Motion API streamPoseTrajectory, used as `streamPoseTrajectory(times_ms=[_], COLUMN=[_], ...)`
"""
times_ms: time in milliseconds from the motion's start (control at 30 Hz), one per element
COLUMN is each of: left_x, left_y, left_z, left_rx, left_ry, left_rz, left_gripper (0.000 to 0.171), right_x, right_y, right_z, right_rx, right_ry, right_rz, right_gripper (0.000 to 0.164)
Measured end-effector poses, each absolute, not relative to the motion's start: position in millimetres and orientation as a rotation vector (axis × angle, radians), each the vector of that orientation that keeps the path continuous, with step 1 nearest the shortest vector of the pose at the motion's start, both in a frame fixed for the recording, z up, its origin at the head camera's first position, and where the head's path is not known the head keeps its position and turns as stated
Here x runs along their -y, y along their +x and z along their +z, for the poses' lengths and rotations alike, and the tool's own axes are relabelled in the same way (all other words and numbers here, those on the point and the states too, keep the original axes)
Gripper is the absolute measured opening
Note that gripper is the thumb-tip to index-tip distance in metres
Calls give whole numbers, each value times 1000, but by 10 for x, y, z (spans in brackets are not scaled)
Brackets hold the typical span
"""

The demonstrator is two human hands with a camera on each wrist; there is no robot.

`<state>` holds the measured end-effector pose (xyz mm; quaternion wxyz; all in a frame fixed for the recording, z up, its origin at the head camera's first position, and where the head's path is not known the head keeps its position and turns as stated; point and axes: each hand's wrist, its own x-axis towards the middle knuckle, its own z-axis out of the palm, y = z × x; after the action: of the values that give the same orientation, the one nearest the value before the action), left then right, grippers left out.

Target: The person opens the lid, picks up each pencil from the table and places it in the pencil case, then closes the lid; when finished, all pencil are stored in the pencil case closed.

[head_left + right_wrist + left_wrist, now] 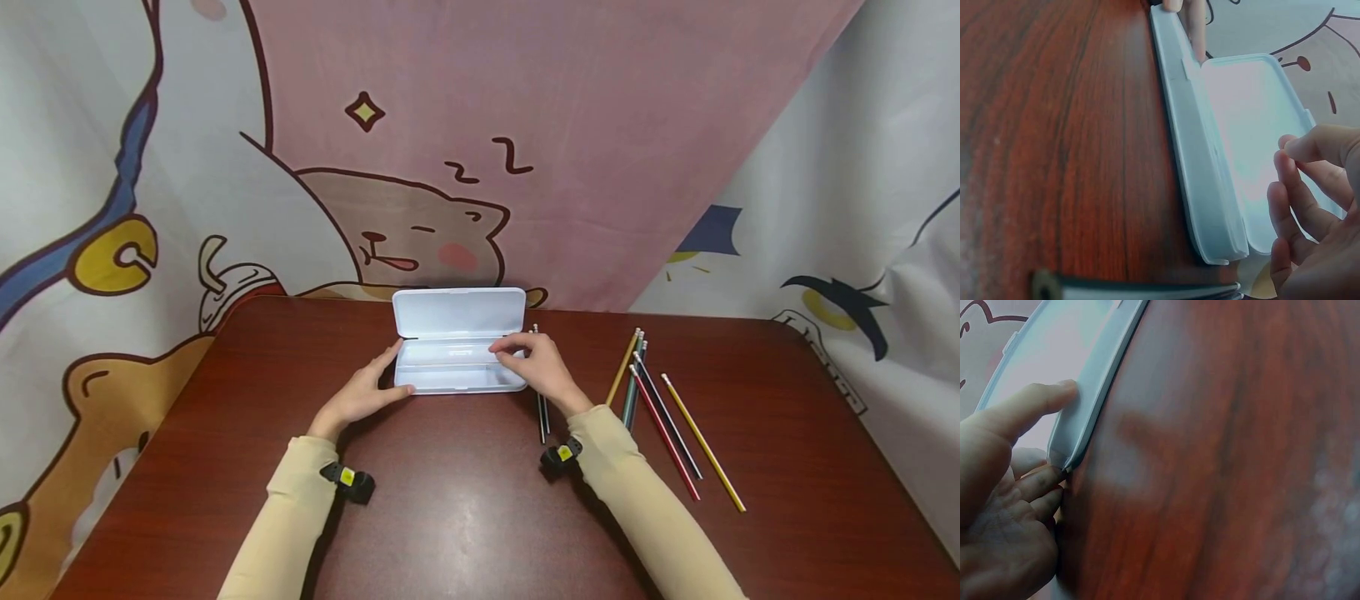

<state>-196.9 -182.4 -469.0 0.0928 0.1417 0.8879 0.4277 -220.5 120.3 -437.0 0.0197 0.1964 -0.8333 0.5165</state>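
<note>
A white pencil case (pixel 461 379) lies with its lid (pixel 459 312) raised at the back. My left hand (pixel 363 392) holds its left end, with the thumb at the front corner and fingers along the side. In the left wrist view, the thumb of my left hand (pixel 1016 425) rests over the front rim. Above the case's right end hovers my right hand (pixel 542 367). The right wrist view shows my right hand (pixel 1316 200) with thumb and index tips close together, other fingers loosely bent, and nothing visible between them.
Dark pencils (pixel 542 421) lie beside the case's right end, partly under my right hand. Farther right are several more pencils, including a red pencil (pixel 667 437) and a yellow pencil (pixel 705 443). A patterned cloth (pixel 570 167) hangs behind the brown table (pixel 450 533).
</note>
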Motion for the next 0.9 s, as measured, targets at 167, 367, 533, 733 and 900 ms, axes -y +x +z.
streamPoseTrajectory(times_ms=[167, 367, 533, 733, 900], left_x=[1829, 1830, 1832, 1832, 1832], left_y=[-1969, -1971, -1972, -1973, -1971], left_z=[-4690, -4687, -4686, -4681, -4677], left_rx=[-2630, -2629, -2629, -2631, -2630], left_ry=[417, 408, 400, 398, 396], left_rz=[1271, 1262, 1253, 1250, 1246], left_gripper=[89, 89, 89, 89, 89], right_x=[-1306, -1456, -1565, -1705, -1878], right_y=[-2157, -2070, -2021, -1989, -1954], right_z=[-4440, -4458, -4484, -4495, -4508], right_rx=[2612, 2621, 2618, 2627, 2669], right_ry=[558, 506, 469, 474, 467], right_rz=[1640, 1677, 1686, 1633, 1550], right_gripper=[11, 12, 14, 14, 13])
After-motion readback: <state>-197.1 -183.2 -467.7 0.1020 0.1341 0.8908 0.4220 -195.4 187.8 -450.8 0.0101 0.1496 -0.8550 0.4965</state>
